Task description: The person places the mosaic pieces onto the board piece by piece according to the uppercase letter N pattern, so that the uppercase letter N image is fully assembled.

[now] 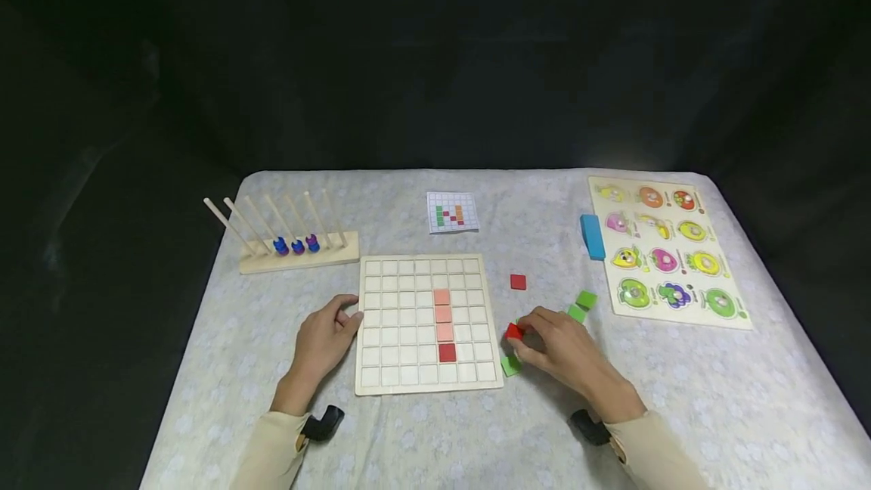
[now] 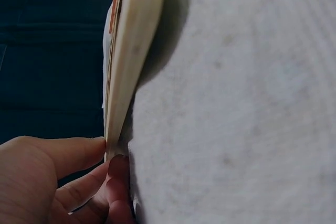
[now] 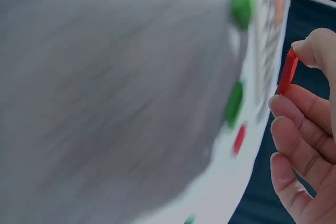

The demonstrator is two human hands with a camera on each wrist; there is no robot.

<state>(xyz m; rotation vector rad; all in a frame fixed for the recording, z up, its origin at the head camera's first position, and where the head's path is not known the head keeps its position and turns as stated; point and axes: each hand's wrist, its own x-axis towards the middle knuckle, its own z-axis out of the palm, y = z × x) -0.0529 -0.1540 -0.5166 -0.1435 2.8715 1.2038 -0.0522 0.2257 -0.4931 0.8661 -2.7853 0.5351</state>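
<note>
My right hand [image 1: 565,346] pinches a red square tile [image 1: 513,332] between thumb and fingers, just off the right side of a wooden grid board [image 1: 415,392]. In the right wrist view the red tile stands edge-on between the fingertips. My left hand [image 1: 325,335] holds the board's left edge. The left wrist view shows its thumb at the board's edge and fingers against the side. Three pink tiles [image 1: 444,314] and a red tile [image 1: 446,352] below them form a column on the board. Green tiles [image 1: 511,366] lie around my right hand, some partly hidden.
Another red tile [image 1: 518,282] lies right of the board. Behind the board is a pattern card [image 1: 452,212]. At the left stands a peg rack [image 1: 299,257] with beads. A blue block [image 1: 593,237] touches a fruit puzzle board [image 1: 674,255] at the right.
</note>
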